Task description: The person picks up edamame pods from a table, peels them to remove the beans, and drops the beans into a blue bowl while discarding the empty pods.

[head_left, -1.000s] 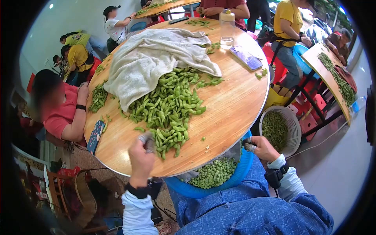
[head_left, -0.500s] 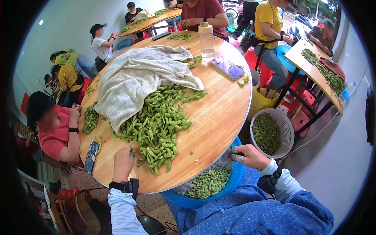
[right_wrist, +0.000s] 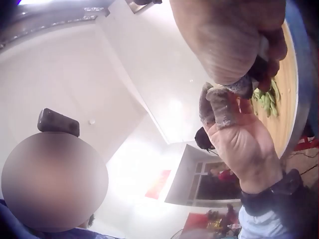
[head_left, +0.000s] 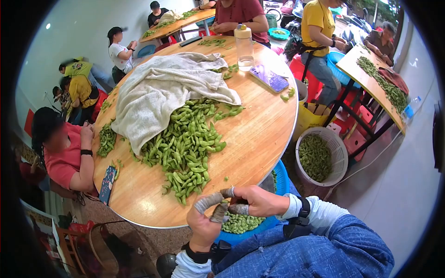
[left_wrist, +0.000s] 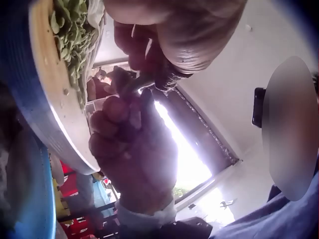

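Observation:
Both hands meet just off the table's near edge, with grey wraps on several fingers. In the head view the left hand (head_left: pixel 204 227) pinches a small green pod (head_left: pixel 225 201), mostly hidden by fingers. From the right side, the right hand (head_left: pixel 262 202) grips the same pod between curled finger and thumb. Below them sits a blue basin (head_left: pixel 281 178) holding shelled green beans (head_left: pixel 243 224). A heap of green pods (head_left: pixel 187 139) lies on the round wooden table (head_left: pixel 259 125), partly under a pale cloth (head_left: pixel 162 92). The wrist views show the fingertips together, the pod unclear.
A bottle (head_left: pixel 244 48) and a purple phone (head_left: pixel 269 78) stand and lie on the table's far side; a dark patterned phone (head_left: pixel 107 185) is at its left edge. A white basket of pods (head_left: pixel 344 160) stands at right. Other people sit or stand around.
The left hand has moved right from beside the pod heap, and the right hand has moved left; they now meet over the basin. The pod shows between their fingertips.

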Available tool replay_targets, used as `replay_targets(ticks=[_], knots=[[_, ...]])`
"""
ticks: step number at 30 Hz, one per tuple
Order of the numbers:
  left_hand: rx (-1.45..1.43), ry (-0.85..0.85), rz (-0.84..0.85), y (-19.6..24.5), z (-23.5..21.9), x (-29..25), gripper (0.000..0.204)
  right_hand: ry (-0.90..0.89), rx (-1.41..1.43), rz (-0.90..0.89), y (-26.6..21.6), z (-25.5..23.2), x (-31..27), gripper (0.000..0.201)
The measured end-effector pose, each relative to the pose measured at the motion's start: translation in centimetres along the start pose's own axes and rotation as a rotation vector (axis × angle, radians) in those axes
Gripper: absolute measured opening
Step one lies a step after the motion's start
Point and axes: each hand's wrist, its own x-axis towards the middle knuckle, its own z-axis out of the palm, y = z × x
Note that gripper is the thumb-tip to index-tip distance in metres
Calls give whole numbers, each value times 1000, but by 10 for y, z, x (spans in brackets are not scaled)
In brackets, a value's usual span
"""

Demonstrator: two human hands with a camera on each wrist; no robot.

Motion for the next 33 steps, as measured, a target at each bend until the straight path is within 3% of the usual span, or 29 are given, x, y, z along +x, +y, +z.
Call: replay_targets(ticks=[5,8,11,12,15,17,18,21,22,26,30,33], knots=[[189,-133,281,-1,0,0,24,154,-128,-163,20,5,-5,35],[-258,74,-409,6,4,-14,20,330,-429,-265,17,-2,-7,38],[-594,-224,-867,1,-12,-3,28,336,-687,-408,10,-9,-4,41],[-614,-342,-945,0,-11,-1,40,325,-751,-457,11,-8,-2,43],[-914,-399,-1023,4,-5,0,38,290,-831,-490,13,-4,-1,42],[-954,-404,-1014,2,-3,1,36,283,-798,-462,14,-4,-2,39],[-972,-407,-1008,1,-3,1,35,280,-781,-450,14,-4,-1,38],[-737,-320,-882,2,-1,-5,27,348,-347,-130,3,-3,-9,29],[-560,-327,-761,2,0,-7,24,284,-117,28,-3,-6,-12,21],[17,-333,-282,-14,3,-19,13,165,385,56,7,-6,-16,20],[534,-336,133,-7,6,-13,16,116,479,148,13,-4,-19,20],[706,-389,191,-4,3,-12,17,72,462,250,8,-9,-21,19]])
